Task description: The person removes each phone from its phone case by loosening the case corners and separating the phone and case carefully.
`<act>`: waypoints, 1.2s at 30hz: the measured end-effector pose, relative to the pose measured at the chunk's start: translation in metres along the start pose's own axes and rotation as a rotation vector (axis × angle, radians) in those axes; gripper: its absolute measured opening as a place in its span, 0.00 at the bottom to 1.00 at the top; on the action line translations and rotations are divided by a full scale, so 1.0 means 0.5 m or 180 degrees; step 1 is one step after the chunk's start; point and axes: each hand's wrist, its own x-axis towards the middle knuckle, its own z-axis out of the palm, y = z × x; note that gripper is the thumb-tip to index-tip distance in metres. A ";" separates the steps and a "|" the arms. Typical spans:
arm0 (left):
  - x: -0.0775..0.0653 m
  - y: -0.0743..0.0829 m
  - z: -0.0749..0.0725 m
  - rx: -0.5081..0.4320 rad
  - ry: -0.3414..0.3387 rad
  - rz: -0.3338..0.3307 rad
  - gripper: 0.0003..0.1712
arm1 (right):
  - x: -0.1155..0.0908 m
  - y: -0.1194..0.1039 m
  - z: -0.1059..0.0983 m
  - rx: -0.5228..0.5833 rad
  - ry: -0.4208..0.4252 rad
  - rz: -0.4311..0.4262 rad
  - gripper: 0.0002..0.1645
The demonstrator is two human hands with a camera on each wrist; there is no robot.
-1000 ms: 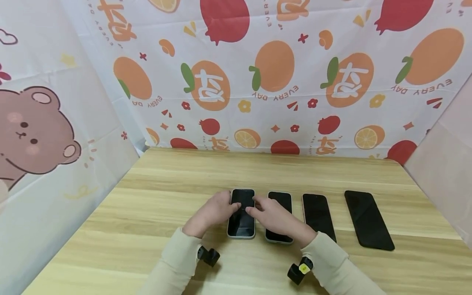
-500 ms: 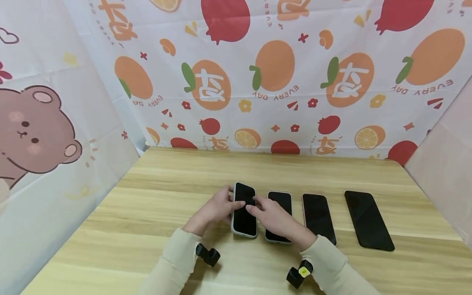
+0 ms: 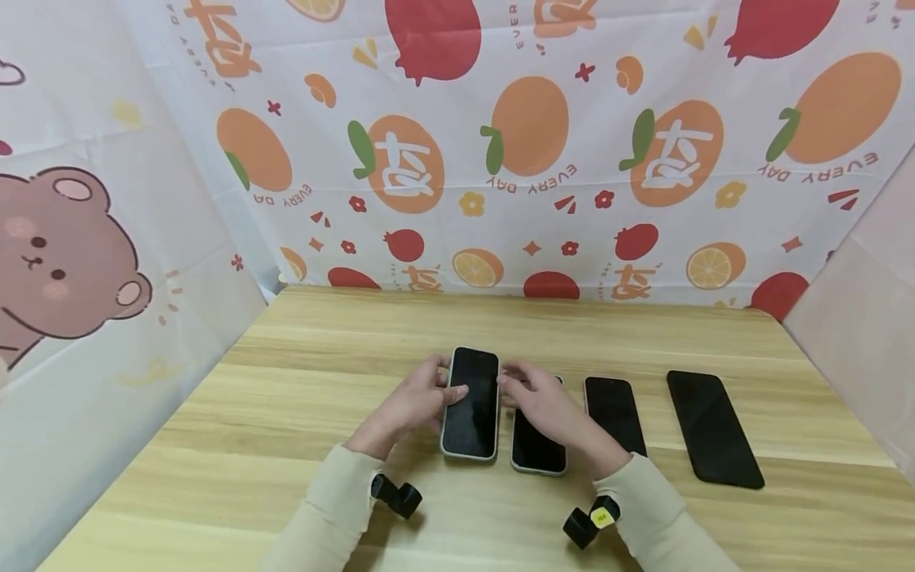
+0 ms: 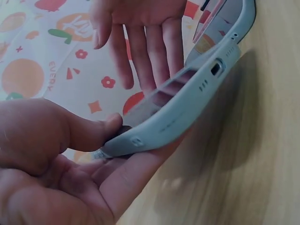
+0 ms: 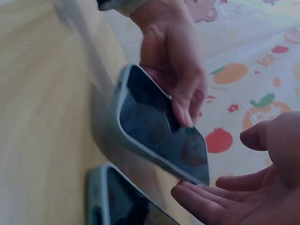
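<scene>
A smartphone (image 3: 470, 417) in a pale blue-grey case is held by my left hand (image 3: 413, 403). The thumb lies on its dark screen and the fingers are under its back. In the left wrist view the phone's case (image 4: 183, 119) stands tilted, lifted off the table. My right hand (image 3: 549, 403) is at the phone's right side; in the right wrist view its extended fingers (image 5: 201, 199) reach the lower edge, seemingly touching it, the thumb apart. Below that hand lies a second cased smartphone (image 3: 538, 451), partly covered by it.
A third smartphone (image 3: 613, 409) with a pinkish edge lies right of the right hand, partly behind the forearm. Farther right is a larger black phone (image 3: 715, 429), slightly slanted. All rest on the wooden table (image 3: 343, 334), with a fruit-print cloth (image 3: 529, 214) behind it.
The left hand has raised the first phone from the table and tilted it. The right hand's thumb has come off the screen and the hand has shifted slightly right.
</scene>
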 end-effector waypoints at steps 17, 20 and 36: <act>-0.018 0.039 0.015 0.0050 -0.0607 0.0416 0.23 | -0.004 0.000 -0.071 0.1057 -0.0356 -0.0065 0.29; -0.017 0.039 0.017 -0.0025 -0.0729 0.0500 0.22 | -0.006 0.002 -0.071 0.1123 -0.0342 -0.0129 0.30; -0.017 0.046 0.027 -0.0281 -0.0832 0.0614 0.23 | -0.014 -0.002 -0.053 0.1361 0.0206 -0.0321 0.25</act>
